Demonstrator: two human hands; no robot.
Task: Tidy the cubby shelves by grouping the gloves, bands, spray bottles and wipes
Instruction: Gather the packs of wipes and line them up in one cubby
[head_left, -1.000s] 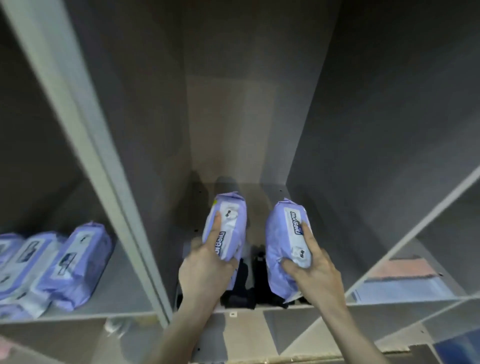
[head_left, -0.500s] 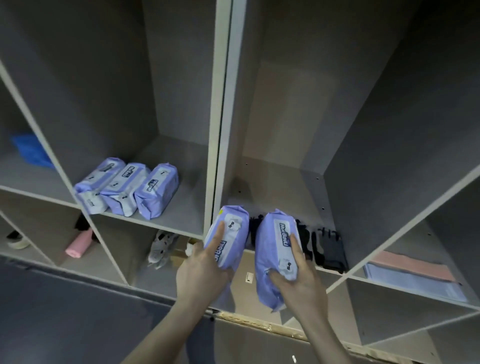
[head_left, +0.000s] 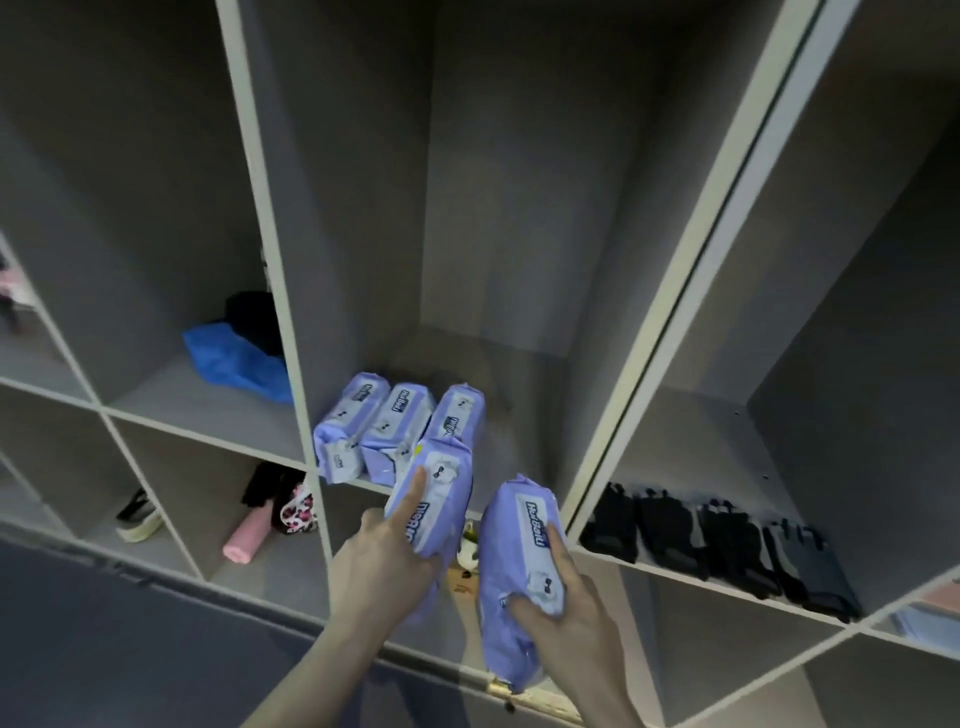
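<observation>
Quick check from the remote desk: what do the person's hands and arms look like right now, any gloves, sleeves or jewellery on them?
Both are bare. The left hand and right hand wear no gloves, and no rings show on the visible fingers. Both forearms are uncovered up to the bottom edge of the picture: no sleeve, watch or wristband in view. Lighting is dim, so finer marks cannot be made out.
</observation>
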